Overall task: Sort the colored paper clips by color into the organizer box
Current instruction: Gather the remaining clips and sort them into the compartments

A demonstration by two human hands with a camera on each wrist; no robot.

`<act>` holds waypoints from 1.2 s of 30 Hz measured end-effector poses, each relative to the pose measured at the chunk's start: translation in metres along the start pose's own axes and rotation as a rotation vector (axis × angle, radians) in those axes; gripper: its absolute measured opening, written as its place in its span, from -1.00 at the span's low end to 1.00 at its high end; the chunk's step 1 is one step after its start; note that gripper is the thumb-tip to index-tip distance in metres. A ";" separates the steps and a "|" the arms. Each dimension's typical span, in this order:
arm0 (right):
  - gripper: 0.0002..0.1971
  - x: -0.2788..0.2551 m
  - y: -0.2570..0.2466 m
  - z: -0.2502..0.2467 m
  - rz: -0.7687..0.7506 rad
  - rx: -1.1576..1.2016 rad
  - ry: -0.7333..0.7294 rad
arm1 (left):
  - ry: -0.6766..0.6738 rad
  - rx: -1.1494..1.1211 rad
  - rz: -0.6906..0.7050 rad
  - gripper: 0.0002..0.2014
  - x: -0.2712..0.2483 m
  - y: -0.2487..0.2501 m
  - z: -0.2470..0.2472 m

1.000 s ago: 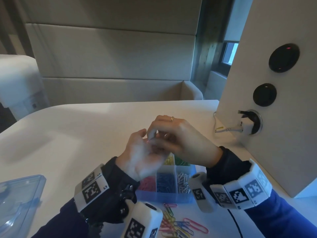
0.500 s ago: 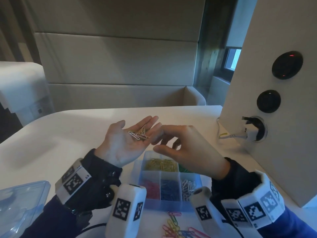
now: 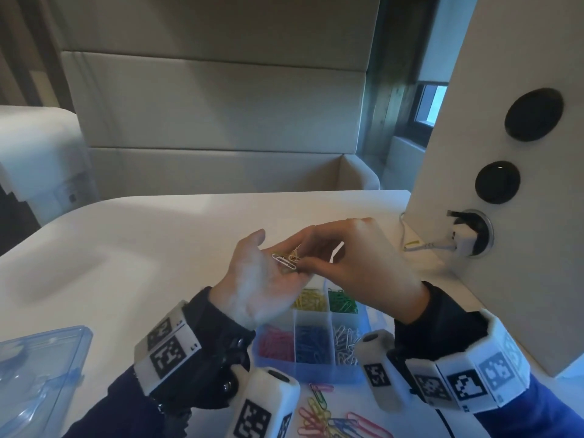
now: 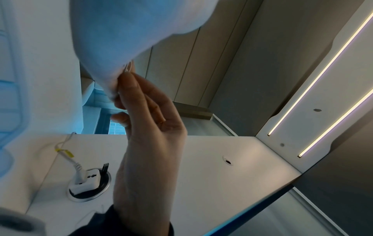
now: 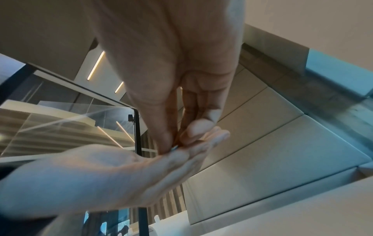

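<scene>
Loosely, wire clips (looped) on palm

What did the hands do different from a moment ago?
The right hand moved back onto the open left hand and now pinches at the small pile of clips lying there; half a second ago it hovered just beside. The left palm stayed up; the organizer box and loose clips stayed put.
</scene>
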State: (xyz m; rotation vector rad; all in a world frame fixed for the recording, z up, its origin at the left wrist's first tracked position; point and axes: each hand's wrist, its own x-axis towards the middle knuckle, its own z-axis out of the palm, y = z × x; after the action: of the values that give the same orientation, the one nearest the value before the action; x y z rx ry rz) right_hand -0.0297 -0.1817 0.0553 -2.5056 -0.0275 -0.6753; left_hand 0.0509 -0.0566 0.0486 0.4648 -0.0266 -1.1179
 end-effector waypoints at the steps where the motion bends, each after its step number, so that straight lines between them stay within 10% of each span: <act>1: -0.95 0.000 0.000 -0.002 0.002 0.002 -0.003 | 0.010 0.013 0.002 -0.27 0.001 0.000 -0.001; 17: -0.97 -0.012 -0.011 -0.063 0.178 -0.190 -0.436 | 0.133 0.120 -0.019 -0.32 0.009 -0.004 -0.010; 36: -0.97 -0.002 -0.003 -0.025 0.111 -0.143 -0.217 | -0.009 0.043 -0.120 -0.23 0.006 -0.026 -0.010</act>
State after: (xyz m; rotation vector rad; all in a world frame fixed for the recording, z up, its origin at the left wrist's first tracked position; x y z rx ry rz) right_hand -0.0438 -0.1915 0.0739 -2.6844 0.0826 -0.3700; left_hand 0.0334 -0.0676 0.0285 0.5052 -0.0307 -1.2390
